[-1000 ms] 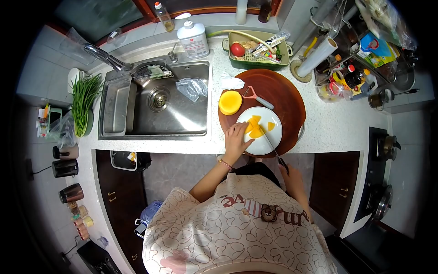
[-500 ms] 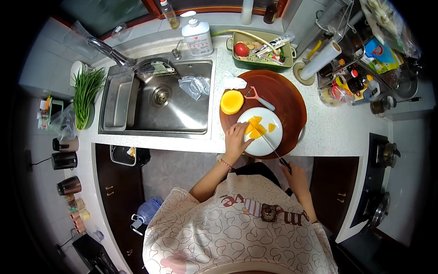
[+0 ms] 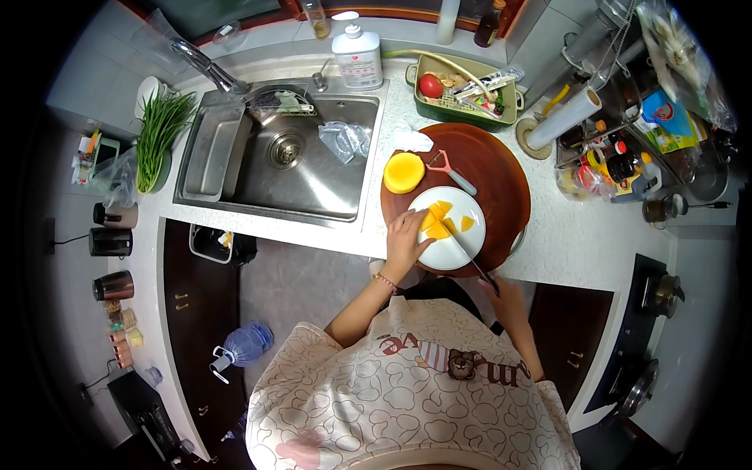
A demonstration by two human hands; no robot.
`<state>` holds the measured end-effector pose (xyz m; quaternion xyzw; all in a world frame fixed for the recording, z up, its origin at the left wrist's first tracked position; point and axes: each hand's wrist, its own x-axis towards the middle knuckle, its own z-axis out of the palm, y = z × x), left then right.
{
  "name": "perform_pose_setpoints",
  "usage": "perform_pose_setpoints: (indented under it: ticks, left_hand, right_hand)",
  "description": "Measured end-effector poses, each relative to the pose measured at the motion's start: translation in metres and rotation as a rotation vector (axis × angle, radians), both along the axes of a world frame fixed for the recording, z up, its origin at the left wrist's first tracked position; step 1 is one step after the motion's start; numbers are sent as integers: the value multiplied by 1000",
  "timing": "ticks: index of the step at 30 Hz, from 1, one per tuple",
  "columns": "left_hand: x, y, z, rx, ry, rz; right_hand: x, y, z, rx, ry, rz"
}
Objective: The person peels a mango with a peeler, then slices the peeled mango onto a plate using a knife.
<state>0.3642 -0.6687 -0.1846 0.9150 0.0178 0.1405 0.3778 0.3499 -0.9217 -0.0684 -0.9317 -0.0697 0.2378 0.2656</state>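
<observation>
A white plate (image 3: 462,249) lies on the round red-brown board and holds several yellow fruit chunks (image 3: 467,223). My left hand (image 3: 406,237) is at the plate's left side, its fingers closed against a yellow chunk (image 3: 427,222). In my right hand (image 3: 505,300) is a dark-handled knife (image 3: 468,254). Its blade reaches over the plate to the chunks. Behind the plate sits a large, round yellow fruit piece (image 3: 403,172), cut flat on top. Beside it lies a peeler (image 3: 454,173) with a red head and grey handle.
The wooden board (image 3: 501,176) carries all this on the white counter. A green basket (image 3: 462,113) with a tomato stands behind it. To the left are the sink (image 3: 313,180), a soap bottle (image 3: 359,59) and green chives (image 3: 160,133). Sauce bottles (image 3: 623,164) stand at right.
The camera view has turned slightly, so the surroundings shift. The knife handle and right hand sit about the same beside the plate; my left hand stays at the chunks.
</observation>
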Motion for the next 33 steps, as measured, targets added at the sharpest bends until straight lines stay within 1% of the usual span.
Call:
perform_pose_setpoints:
  ticks: [7,10,14,19,22,25,28,31,33]
  left_hand:
    - [0,-7,0,-1,-1,43]
    - [-1,-9,0,6,4,57]
    - [-1,-13,-1,18,1,76]
    - [0,-18,-1,53,-4,105]
    - [0,-19,-3,63,-12,116]
    - [1,-19,-4,70,-16,121]
    - [1,-19,-3,77,-19,119]
    - [1,-19,-2,82,-22,116]
    - [1,-18,-2,68,-17,113]
  right_hand:
    - [8,6,8,27,60,40]
    - [6,14,12,157,63,-5]
    - [4,7,-10,183,65,-15]
    - [-1,-2,-16,279,2,-36]
    - [-2,-4,0,251,24,-55]
    - [-2,-11,9,52,161,-40]
    - [-1,-10,25,14,120,4]
    - [-3,-15,27,-8,53,35]
    - [0,-15,34,-13,91,-4]
